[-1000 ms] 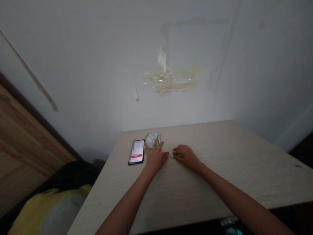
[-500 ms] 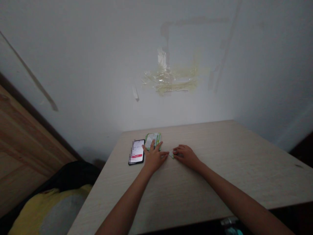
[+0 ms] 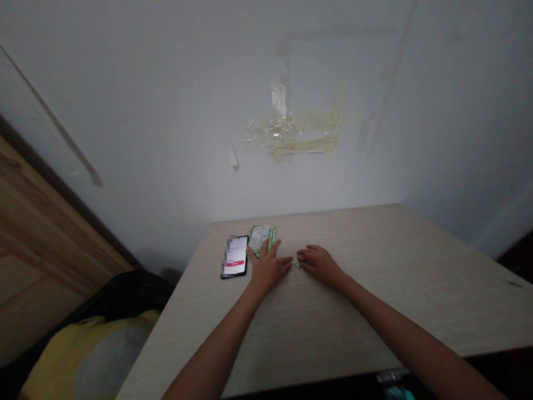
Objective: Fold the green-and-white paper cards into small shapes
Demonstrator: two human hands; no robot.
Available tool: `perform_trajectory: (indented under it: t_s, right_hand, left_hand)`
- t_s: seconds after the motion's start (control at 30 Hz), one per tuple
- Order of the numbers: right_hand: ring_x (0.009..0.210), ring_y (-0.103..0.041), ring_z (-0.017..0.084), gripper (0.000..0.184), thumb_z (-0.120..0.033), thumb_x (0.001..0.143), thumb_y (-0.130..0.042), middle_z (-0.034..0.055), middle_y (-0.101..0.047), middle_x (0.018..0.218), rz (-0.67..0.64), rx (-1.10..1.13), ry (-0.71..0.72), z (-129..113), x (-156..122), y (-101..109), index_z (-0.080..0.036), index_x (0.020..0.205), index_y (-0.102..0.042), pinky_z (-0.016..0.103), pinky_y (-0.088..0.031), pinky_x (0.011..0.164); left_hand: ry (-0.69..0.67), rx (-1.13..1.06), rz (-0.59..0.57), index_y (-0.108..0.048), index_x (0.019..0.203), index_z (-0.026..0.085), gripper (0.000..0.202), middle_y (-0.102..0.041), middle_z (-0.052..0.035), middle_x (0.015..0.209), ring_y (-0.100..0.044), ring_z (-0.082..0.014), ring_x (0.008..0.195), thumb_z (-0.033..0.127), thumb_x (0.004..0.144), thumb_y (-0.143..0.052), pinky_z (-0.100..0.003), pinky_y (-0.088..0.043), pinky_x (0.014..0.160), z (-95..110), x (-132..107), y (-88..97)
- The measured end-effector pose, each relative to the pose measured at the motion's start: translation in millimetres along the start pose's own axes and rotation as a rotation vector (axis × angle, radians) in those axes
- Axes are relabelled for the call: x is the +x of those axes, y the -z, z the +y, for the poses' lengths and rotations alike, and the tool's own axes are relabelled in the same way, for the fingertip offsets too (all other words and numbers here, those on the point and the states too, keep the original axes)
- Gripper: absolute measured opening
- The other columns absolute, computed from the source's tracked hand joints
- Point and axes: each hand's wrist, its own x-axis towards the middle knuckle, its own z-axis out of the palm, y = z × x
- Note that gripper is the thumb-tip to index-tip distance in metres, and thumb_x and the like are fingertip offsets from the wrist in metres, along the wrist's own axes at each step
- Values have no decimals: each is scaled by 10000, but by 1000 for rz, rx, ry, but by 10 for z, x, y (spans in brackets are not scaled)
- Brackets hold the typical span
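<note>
On the tabletop (image 3: 316, 322), a small whitish-green piece (image 3: 296, 261), perhaps paper or wrapper, lies between my hands. My left hand (image 3: 267, 270) has its thumb and index finger together at the left corner of this piece. Its other fingers spread over the lower edge of a flat green and white packet (image 3: 260, 238). From the right, my right hand (image 3: 322, 264) pinches the same piece, its fingertips partly hiding it. A phone (image 3: 235, 256) with a lit screen lies left of the packet.
Behind the table rises a white wall (image 3: 166, 111) with peeling tape (image 3: 291, 133). A wooden panel (image 3: 37, 239) stands at the left, above a yellow and grey cushion-like thing (image 3: 91, 355). Something shiny (image 3: 395, 383) shows below the table's front edge.
The view has shifted slightly. My two hands have drawn a little closer together around the small piece, which shows turned slightly. Phone and packet stay in place.
</note>
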Motion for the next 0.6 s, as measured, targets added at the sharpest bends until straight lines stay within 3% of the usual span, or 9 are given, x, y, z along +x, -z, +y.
perform_trajectory:
  t_s: [0.6]
  right_hand:
    - [1192,-540,260,155,-283,844,-622,2,-690,1159,-15,-36,-27,-19,7,-3,-281,981,-695,483,-406,1023]
  left_hand:
    - [-71,-2,68,-646,1131,486,289,-370,11,1515,-266,-388,1394,528,861,-552,-790,60,1005,36,63,-58]
